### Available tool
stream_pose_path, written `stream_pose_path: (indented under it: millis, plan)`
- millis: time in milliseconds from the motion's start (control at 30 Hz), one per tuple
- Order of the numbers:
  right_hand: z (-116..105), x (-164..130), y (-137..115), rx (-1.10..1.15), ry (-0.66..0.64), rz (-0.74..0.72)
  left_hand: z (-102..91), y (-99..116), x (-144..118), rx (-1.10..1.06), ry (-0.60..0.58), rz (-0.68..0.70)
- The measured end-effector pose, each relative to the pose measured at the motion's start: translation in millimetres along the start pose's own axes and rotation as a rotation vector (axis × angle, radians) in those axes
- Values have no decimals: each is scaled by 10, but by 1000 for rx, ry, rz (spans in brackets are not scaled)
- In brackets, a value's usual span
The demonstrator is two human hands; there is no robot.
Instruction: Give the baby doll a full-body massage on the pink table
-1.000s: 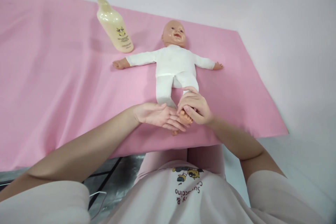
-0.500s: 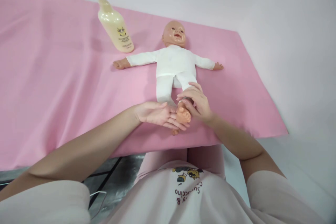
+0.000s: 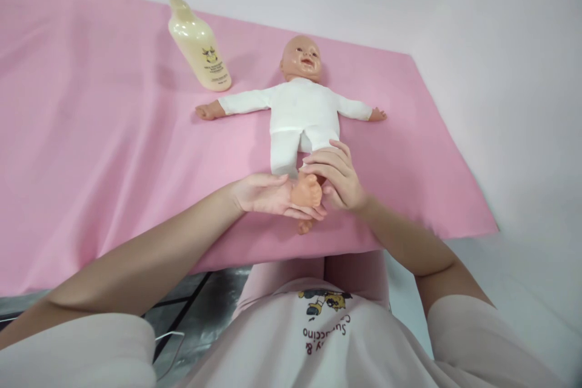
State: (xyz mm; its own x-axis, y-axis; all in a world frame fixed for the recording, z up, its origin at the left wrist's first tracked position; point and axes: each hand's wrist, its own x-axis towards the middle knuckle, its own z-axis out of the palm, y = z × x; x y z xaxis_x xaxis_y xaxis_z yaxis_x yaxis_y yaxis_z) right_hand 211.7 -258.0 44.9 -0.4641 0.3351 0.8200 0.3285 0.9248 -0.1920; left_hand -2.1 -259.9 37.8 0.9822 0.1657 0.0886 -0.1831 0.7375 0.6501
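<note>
A baby doll point(image 3: 304, 106) in a white suit lies face up on a pink sheet, arms spread and its bare feet towards me. My left hand point(image 3: 273, 195) is open, palm up, with its extended fingers beneath one of the doll's feet point(image 3: 307, 191). Curled over the lower leg just above that foot is my right hand point(image 3: 340, 177), its thumb partly hidden beside the foot. The doll's other foot point(image 3: 305, 227) shows below my left fingers, resting on the sheet.
A pale yellow pump bottle point(image 3: 200, 48) with a cow picture stands beyond the doll's outstretched arm on the left. The pink sheet point(image 3: 113, 121) covers the table up to a white wall point(image 3: 477, 24). The table's front edge lies close to my body.
The held foot has swung left and slightly up, its toes now turned to the right. My right thumb has slid down off it, while my left hand has barely moved.
</note>
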Motion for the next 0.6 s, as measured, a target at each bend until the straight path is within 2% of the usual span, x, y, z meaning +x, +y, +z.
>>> stream_pose_path:
  millis: [167, 233, 467, 600]
  plan:
    - [-41, -18, 10, -8, -230, -14, -22, 4, -11, 96, 62, -69]
    - [-42, -31, 20, -6, -276, -3, -25, 3, -23, 125, 80, -73]
    - [-2, -61, 75, -12, -224, -30, -30, -23, -44, 77, 122, -9]
    - [13, -79, 101, -19, -230, -3, -17, -18, -25, 92, 127, -22]
